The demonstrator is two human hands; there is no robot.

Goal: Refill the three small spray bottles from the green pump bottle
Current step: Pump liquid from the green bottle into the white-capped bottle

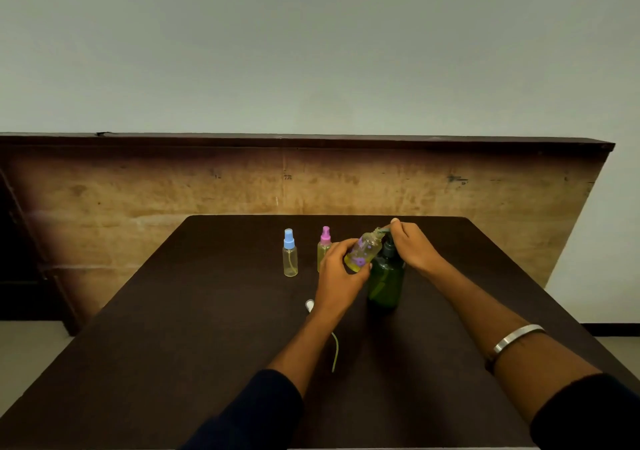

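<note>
The green pump bottle (386,281) stands upright on the dark table (194,328). My right hand (412,247) rests on its pump head, fingers curled over the nozzle. My left hand (341,269) grips an uncapped small spray bottle (363,252) with purple marks, tilted so its open neck meets the pump nozzle; yellow liquid sits in its lower end. A blue-capped spray bottle (290,254) and a pink-capped spray bottle (323,247) stand upright to the left. The pink one is partly hidden behind my left hand.
A white spray cap (309,305) lies on the table by my left wrist, its thin dip tube (335,352) trailing toward me. A wooden panel (242,186) rises behind the table's far edge. A metal bangle (517,337) is on my right forearm.
</note>
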